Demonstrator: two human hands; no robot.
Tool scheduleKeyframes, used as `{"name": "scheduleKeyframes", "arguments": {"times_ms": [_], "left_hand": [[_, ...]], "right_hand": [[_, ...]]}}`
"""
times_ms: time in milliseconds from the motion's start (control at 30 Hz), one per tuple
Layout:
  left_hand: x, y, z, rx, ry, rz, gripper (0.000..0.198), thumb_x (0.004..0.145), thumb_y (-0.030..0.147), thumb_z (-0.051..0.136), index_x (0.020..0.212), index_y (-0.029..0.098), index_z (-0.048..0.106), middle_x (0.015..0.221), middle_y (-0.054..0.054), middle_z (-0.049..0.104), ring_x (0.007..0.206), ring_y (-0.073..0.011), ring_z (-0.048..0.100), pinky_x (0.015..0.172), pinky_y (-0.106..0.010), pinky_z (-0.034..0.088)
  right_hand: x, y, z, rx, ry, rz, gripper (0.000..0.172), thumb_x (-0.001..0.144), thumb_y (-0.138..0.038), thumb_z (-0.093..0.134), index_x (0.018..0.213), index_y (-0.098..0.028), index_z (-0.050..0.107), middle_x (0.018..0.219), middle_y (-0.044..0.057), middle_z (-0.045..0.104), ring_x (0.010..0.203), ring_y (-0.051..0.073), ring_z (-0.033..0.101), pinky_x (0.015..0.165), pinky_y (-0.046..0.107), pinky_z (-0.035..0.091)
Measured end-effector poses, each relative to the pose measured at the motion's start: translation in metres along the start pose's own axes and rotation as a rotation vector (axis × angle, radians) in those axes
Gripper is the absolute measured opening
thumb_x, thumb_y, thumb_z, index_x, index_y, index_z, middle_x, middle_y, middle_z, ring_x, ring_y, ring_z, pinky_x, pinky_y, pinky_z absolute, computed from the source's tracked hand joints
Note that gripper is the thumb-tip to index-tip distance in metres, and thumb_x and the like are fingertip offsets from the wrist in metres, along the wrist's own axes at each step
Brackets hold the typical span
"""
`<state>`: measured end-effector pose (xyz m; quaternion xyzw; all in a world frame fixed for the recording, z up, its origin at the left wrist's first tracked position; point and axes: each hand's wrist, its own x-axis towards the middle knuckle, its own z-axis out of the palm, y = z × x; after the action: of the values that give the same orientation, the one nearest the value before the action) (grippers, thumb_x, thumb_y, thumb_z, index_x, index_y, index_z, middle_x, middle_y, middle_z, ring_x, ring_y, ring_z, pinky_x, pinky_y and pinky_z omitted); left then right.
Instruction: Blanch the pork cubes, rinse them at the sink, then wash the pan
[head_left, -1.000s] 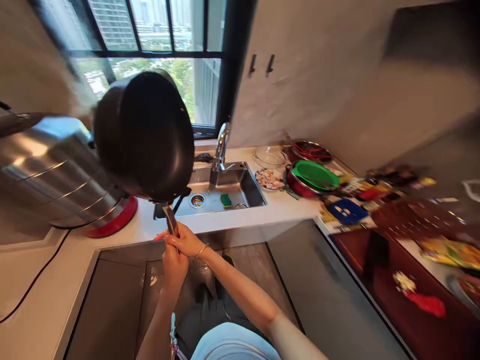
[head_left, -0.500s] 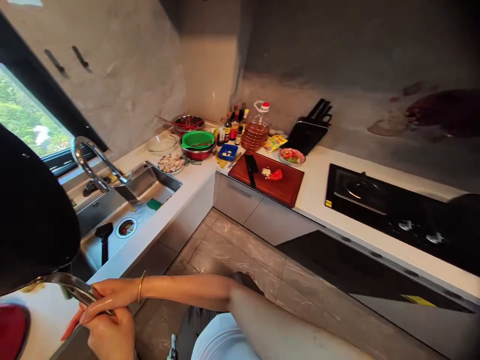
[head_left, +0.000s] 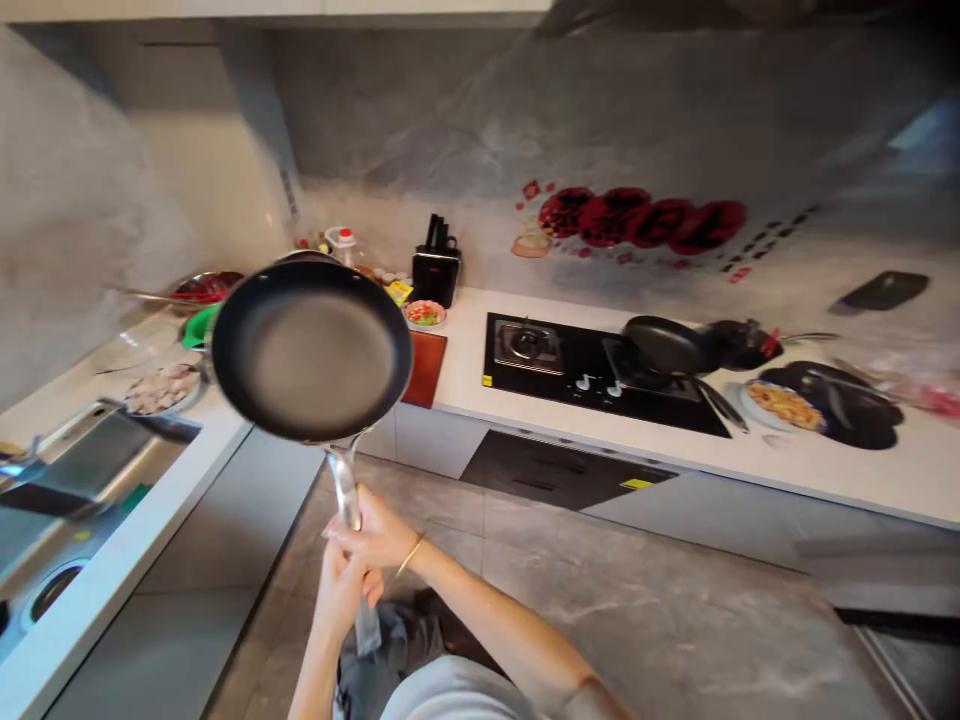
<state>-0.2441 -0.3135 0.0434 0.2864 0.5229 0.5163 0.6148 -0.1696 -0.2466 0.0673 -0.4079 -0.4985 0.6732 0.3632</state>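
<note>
A dark frying pan [head_left: 315, 350] with a metal handle is held up in front of me, its inner surface showing with nothing in it. My right hand [head_left: 379, 530], with a gold bangle at the wrist, is wrapped round the handle. Just below, my left hand [head_left: 339, 590] also grips the handle, its fingers pressed close to the right hand. The pan hides part of the corner counter and most of the red cutting board [head_left: 429, 368].
Right of the pan is a black gas stove [head_left: 555, 390] bearing another pan [head_left: 660, 345]. A plate of food [head_left: 784, 405] stands beyond it. A knife block [head_left: 436, 275] and a bowl [head_left: 425, 314] stand behind; the sink [head_left: 112, 470] is at left.
The view has turned right, towards the stove. Both hands have carried the pan from the left, over the sink side, to in front of the corner counter, and its inside now faces me.
</note>
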Motion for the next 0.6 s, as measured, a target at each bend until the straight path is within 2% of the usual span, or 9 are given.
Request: {"name": "scheduleKeyframes", "arguments": {"times_ms": [100,133,233,333,433,600], "left_hand": [[0.031,-0.018,0.07,-0.034,-0.212,-0.09,0.055,0.064,0.067,0.068,0.074,0.022,0.036,0.037,0.015,0.03,0.027,-0.003,0.028,0.03,-0.014,0.023],[0.042,-0.022,0.095,-0.047,-0.272,-0.113,0.058,0.063,0.068,0.068,0.071,0.022,0.034,0.038,0.014,0.031,0.027,-0.0026,0.028,0.03,-0.014,0.023],[0.077,-0.026,0.168,-0.062,-0.436,-0.168,0.058,0.063,0.068,0.068,0.068,0.022,0.033,0.04,0.014,0.031,0.028,-0.0021,0.027,0.03,-0.015,0.026],[0.115,-0.025,0.234,-0.051,-0.551,-0.212,0.049,0.068,0.058,0.068,0.072,0.022,0.035,0.043,0.014,0.034,0.029,-0.0021,0.029,0.031,-0.015,0.027],[0.154,-0.029,0.288,-0.066,-0.608,-0.229,0.041,0.069,0.047,0.068,0.082,0.022,0.037,0.049,0.013,0.04,0.031,-0.0018,0.031,0.033,-0.013,0.027],[0.211,-0.051,0.358,-0.091,-0.665,-0.244,0.037,0.071,0.041,0.063,0.087,0.023,0.036,0.049,0.014,0.038,0.032,-0.0023,0.034,0.035,-0.013,0.028]], "right_hand": [[-0.014,-0.011,-0.084,-0.24,0.153,-0.067,0.019,0.067,-0.023,0.07,0.074,-0.02,0.052,0.064,-0.005,0.053,0.062,0.012,0.045,0.063,0.027,0.037],[-0.017,-0.015,-0.111,-0.257,0.202,-0.08,0.019,0.067,-0.024,0.069,0.074,-0.02,0.052,0.064,-0.005,0.052,0.062,0.012,0.045,0.063,0.027,0.037],[-0.019,-0.029,-0.188,-0.137,0.299,-0.078,0.024,0.065,-0.029,0.071,0.076,-0.02,0.051,0.065,-0.005,0.053,0.064,0.013,0.048,0.064,0.027,0.04],[-0.011,-0.041,-0.253,0.031,0.41,-0.036,0.028,0.063,-0.033,0.072,0.076,-0.02,0.05,0.065,-0.004,0.055,0.063,0.014,0.052,0.062,0.027,0.041],[0.003,-0.046,-0.309,0.139,0.549,-0.015,0.03,0.061,-0.035,0.072,0.078,-0.019,0.052,0.066,-0.003,0.058,0.063,0.014,0.055,0.059,0.025,0.041],[0.026,-0.045,-0.386,0.2,0.623,0.023,0.036,0.061,-0.04,0.072,0.078,-0.019,0.049,0.065,-0.003,0.059,0.055,0.011,0.054,0.049,0.022,0.039]]}}
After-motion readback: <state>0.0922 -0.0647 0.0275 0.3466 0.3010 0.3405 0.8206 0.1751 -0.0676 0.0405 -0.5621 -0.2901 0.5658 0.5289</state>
